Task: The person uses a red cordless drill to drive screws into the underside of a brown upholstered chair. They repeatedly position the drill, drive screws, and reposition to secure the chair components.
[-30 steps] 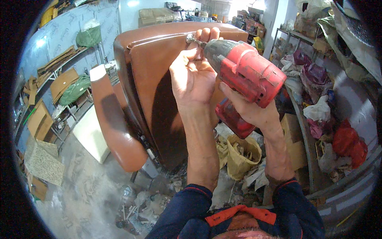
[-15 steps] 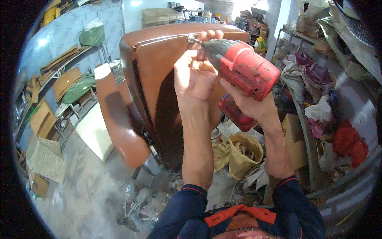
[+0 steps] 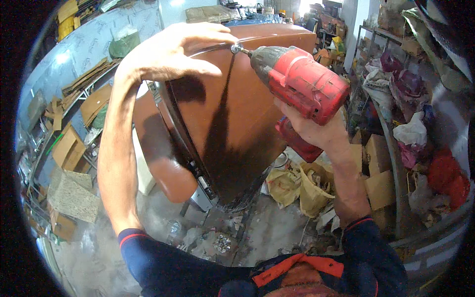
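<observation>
A red and black cordless drill (image 3: pixel 311 81) is gripped in my right hand (image 3: pixel 311 129), its nose pointing left. The drill's tip meets a small round silvery metal piece (image 3: pixel 235 48) near the upper edge of a brown leather-like upholstered seat part (image 3: pixel 247 109). My left hand (image 3: pixel 170 52) is open, thumb apart from the stretched fingers, at that part's upper left edge. Whether its fingertips press on the edge cannot be made out. Below on the left hangs a padded brown armrest (image 3: pixel 170 173).
Yellowish sacks (image 3: pixel 316 190) of scraps stand on the floor, with cardboard boxes (image 3: pixel 381 173) to their right. A metal rack (image 3: pixel 388 116) piled with bags lines the right side. Boards (image 3: pixel 96 104) lean along the left wall. Small loose hardware (image 3: pixel 221 242) lies on the floor.
My left hand has left the drill's tip and moved left to the part's upper corner, its fingers spreading. My right hand keeps the drill at the silvery piece; the view has shifted slightly.
</observation>
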`<state>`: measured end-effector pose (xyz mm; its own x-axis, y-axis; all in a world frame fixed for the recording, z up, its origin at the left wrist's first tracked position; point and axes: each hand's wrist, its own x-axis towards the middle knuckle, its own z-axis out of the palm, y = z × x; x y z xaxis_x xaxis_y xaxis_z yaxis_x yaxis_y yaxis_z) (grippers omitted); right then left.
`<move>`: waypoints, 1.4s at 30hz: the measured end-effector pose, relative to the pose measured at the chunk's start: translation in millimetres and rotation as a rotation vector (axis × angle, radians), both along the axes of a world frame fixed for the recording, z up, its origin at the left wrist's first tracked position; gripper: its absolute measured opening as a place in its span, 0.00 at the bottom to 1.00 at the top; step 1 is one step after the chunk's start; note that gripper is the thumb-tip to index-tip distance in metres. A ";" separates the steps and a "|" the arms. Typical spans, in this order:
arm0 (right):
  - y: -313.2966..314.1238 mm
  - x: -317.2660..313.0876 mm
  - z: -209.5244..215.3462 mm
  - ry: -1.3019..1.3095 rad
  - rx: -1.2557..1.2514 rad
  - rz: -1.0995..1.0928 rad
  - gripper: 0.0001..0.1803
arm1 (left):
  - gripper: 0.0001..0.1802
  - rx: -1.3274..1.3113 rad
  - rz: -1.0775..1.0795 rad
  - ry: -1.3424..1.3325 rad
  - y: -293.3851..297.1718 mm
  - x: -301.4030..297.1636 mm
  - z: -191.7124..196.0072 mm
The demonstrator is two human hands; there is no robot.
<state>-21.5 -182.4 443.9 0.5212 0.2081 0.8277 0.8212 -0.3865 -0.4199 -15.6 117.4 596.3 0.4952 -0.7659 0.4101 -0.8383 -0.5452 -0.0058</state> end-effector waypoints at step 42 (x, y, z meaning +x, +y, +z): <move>-6.9 4.0 -6.0 0.082 -0.036 -0.051 0.18 | 0.31 -0.101 0.001 0.288 5.0 17.1 2.3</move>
